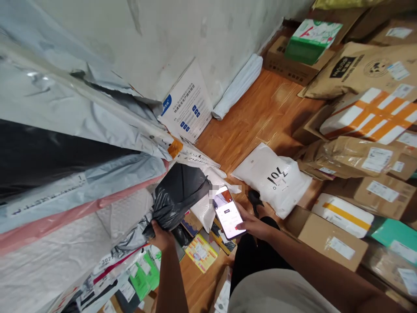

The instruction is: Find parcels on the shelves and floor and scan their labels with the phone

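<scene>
Partly hidden, left grip (161,239) clutching black bag (179,191); right grip (254,225) around phone (230,221), screen (224,204) hard to read

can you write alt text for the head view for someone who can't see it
A person's right hand holds a lit phone while the left hand grips a black bag. Nearby, a white bag lies on a wooden floor, with boxes piled at the picture's right.

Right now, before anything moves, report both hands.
Left hand: closed on the edge of a black plastic parcel.
Right hand: holding a phone with its screen lit.
</scene>
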`<state>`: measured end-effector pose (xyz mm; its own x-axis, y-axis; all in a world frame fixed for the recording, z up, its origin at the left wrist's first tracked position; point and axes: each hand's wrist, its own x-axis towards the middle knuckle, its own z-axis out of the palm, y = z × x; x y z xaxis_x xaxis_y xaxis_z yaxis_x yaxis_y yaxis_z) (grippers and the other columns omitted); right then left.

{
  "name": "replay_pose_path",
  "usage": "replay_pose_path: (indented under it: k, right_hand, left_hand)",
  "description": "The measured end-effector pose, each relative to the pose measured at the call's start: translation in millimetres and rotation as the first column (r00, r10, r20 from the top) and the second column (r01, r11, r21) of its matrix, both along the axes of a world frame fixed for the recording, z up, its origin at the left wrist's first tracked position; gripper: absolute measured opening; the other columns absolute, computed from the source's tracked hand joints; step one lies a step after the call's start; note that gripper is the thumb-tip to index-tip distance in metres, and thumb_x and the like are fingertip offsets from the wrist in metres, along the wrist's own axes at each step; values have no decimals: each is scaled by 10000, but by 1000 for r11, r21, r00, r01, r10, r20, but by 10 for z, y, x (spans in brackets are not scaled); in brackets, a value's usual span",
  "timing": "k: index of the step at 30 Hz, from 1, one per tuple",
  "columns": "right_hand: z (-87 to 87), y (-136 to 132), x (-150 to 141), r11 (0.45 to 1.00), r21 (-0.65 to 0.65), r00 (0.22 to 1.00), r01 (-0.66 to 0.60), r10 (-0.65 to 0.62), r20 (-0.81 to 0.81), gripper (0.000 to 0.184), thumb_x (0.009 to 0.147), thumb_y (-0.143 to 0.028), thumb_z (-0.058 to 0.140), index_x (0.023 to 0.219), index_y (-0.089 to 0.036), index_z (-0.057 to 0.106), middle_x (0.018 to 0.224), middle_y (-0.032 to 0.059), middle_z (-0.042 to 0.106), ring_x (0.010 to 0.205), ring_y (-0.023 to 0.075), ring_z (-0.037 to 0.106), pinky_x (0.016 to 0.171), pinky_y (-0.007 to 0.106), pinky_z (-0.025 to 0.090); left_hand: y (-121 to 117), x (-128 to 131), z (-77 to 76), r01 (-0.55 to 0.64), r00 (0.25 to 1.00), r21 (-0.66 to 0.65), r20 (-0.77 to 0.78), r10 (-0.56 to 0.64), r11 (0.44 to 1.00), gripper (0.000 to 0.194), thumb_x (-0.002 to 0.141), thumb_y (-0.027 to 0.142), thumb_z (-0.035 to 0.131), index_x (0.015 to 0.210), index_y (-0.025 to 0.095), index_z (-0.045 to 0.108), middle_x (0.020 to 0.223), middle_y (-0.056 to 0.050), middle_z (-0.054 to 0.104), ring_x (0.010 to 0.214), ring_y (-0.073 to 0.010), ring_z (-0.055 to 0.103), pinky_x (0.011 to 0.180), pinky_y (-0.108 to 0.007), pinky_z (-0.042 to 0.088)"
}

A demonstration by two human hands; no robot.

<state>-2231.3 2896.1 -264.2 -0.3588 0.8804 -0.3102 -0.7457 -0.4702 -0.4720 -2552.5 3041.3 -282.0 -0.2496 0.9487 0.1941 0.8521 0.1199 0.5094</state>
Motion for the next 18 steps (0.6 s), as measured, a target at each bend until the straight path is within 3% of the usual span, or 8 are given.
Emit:
replay_pose_path:
  k: [3, 5, 9, 14, 18]
  right_hand:
    - [-8, 76, 53, 1000, -6, 999, -4, 4, 33, 966, 734, -161, 688, 1476, -377, 108, 1240, 89, 601, 828, 220, 682, 519, 273, 576]
    - [-19, 128, 59, 1000, -14, 999, -23, 23, 42, 958, 733, -169, 698, 1472, -378, 126, 1240, 82, 600, 818, 204, 676, 509, 246, 566]
    - [-32, 211, 34, 998, 9, 997, -67, 66, 27, 955, 734, -174, 705, 1466, -375, 125, 1243, 81, 587, 798, 192, 677, 507, 250, 569]
    - [25, 272, 56, 992, 20, 989, -124, 122, 89, 918, 725, -192, 695, 1460, -343, 164, 1197, 79, 606, 767, 199, 672, 482, 269, 565]
    - [151, 401, 259, 959, 44, 936, -281, 264, 235, 845, 750, -260, 660, 1463, -316, 209, 1113, 67, 650, 646, 169, 637, 479, 274, 536]
  left_hand:
    - [-140, -79, -91, 56, 997, -16, -59, -57, 998, 420, 886, 412, 316, 1001, 145, 618, 751, -117, 671, 758, -296, 674, 622, -448, 560]
    - [-234, -195, -108, 186, 976, -85, -99, -194, 979, 344, 831, 430, 407, 801, 177, 638, 673, -105, 658, 735, -294, 670, 669, -449, 561]
    - [-291, -528, -26, 461, 851, -256, -144, -505, 850, 172, 674, 389, 582, 597, 236, 593, 693, -88, 682, 818, -276, 671, 830, -424, 546]
    - [-265, -802, 102, 446, 798, -333, -272, -538, 831, 223, 768, 342, 460, 646, 216, 598, 763, -153, 683, 861, -299, 644, 837, -471, 522]
    - [-335, -859, 238, 425, 783, -440, -259, -565, 791, 210, 763, 341, 491, 617, 221, 585, 729, -128, 663, 862, -272, 616, 876, -429, 488]
